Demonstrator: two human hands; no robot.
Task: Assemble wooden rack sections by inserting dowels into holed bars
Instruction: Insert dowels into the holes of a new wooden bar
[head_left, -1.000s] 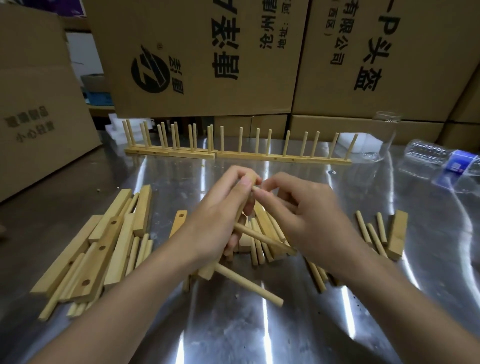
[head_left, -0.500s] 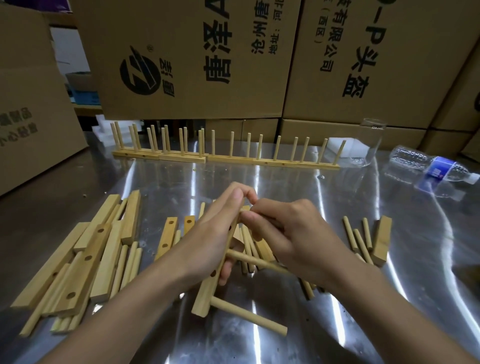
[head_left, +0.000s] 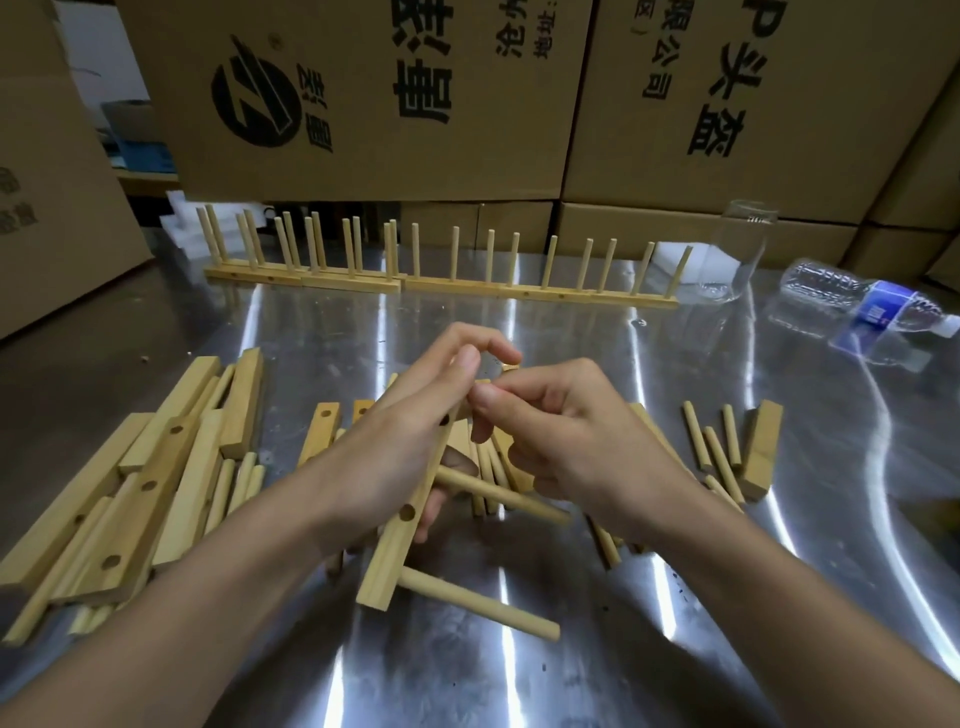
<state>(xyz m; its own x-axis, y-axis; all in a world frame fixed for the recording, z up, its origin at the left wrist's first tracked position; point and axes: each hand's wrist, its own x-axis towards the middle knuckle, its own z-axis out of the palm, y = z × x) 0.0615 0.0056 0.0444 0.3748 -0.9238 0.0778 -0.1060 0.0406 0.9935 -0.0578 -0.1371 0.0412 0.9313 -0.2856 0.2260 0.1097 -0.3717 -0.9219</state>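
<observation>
Only the one head view here, looking down at a shiny metal table (head_left: 519, 675).

The left hand (head_left: 410, 441) is wrapped around a bar (head_left: 395, 551), holding it tilted with the near end low by the table and the far end up between the two hands. Two dowels are already stuck in it and poke out to the right: the lower dowel (head_left: 478, 605) near the bottom end and the upper dowel (head_left: 501, 493) about halfway up, running under the right hand. You can also see two open holes on the side of the bar facing the camera.

The right hand (head_left: 566, 441) has its fingers curled in, with thumb and forefinger pinching a dowel tip (head_left: 483, 384) right at the top end of the bar (only a sliver of wood shows, and I can't tell if it's in a hole).

Off to the left is a pile (head_left: 145, 493) of loose bars and dowels, and more lie under the hands. On the right are a few spare dowels (head_left: 711, 447) just beside a short block (head_left: 761, 449).

Across the back of the table stand the finished racks (head_left: 441, 283), pegs up, end to end. Past them on the right are an upright glass (head_left: 737, 249) and a bottle (head_left: 862, 304) on its side, with stacked boxes (head_left: 363, 93) behind everything.
</observation>
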